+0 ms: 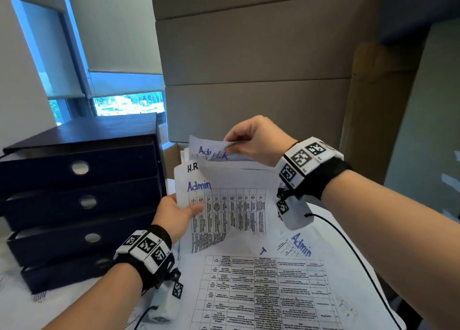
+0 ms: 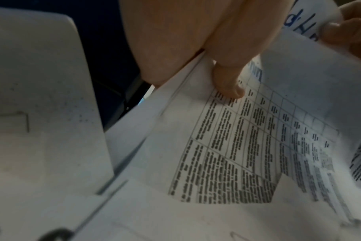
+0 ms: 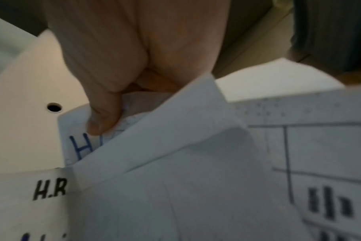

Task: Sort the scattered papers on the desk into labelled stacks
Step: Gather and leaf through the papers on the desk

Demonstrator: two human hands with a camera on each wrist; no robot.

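I hold a raised bundle of printed sheets above the desk. My left hand grips its left edge, thumb lying on a table page marked "Admin" in blue, with an "H.R" sheet behind it. In the left wrist view that thumb presses the table page. My right hand pinches the top edge of a rear sheet with blue writing, peeling it back. The right wrist view shows its thumb on that sheet beside the "H.R" page.
More table sheets cover the desk below, one marked "Admin". A stack of dark blue file boxes stands at the left. Large cardboard boxes rise behind the papers. A black cable runs from my right wrist.
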